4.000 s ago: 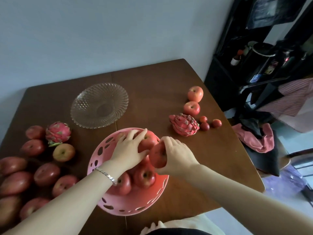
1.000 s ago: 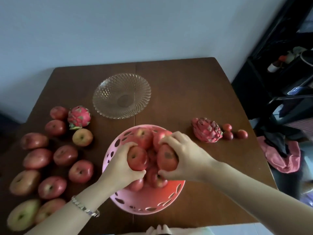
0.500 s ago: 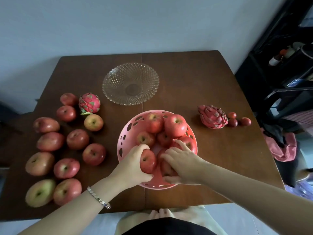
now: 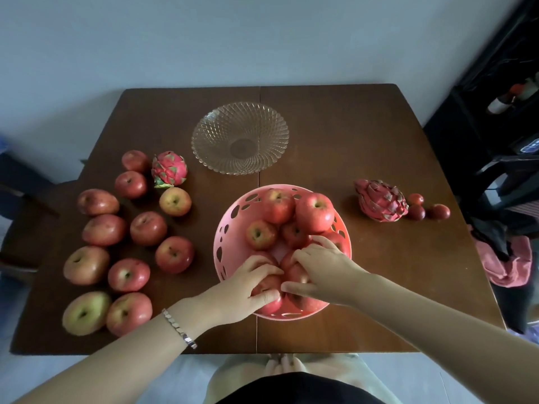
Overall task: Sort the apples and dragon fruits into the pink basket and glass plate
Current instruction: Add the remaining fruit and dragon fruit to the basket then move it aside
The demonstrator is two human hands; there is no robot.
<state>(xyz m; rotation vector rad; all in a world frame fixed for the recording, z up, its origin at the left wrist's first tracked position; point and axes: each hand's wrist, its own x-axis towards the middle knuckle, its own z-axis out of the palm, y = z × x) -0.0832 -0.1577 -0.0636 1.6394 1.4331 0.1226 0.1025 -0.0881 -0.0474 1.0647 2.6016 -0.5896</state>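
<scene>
The pink basket (image 4: 230, 243) stands at the middle of the brown table (image 4: 364, 141) and holds several red apples (image 4: 314, 212). My left hand (image 4: 248, 284) grips an apple (image 4: 269, 298) at the basket's near rim. Beside it, my right hand (image 4: 318, 269) curls over another apple (image 4: 300, 300) in the basket. The glass plate (image 4: 239, 137) behind the basket has nothing on it. One dragon fruit (image 4: 169, 169) lies left of the plate, another dragon fruit (image 4: 380, 204) right of the basket. Several loose apples (image 4: 175, 254) lie on the left.
Three small red fruits (image 4: 416, 212) sit just right of the right dragon fruit. A dark shelf unit (image 4: 495, 118) and pink cloth (image 4: 507, 260) stand off the table's right edge. The wall runs behind the table.
Both hands have lowered their apples to the near side of the basket. The camera has tilted slightly, so the table sits lower in view.
</scene>
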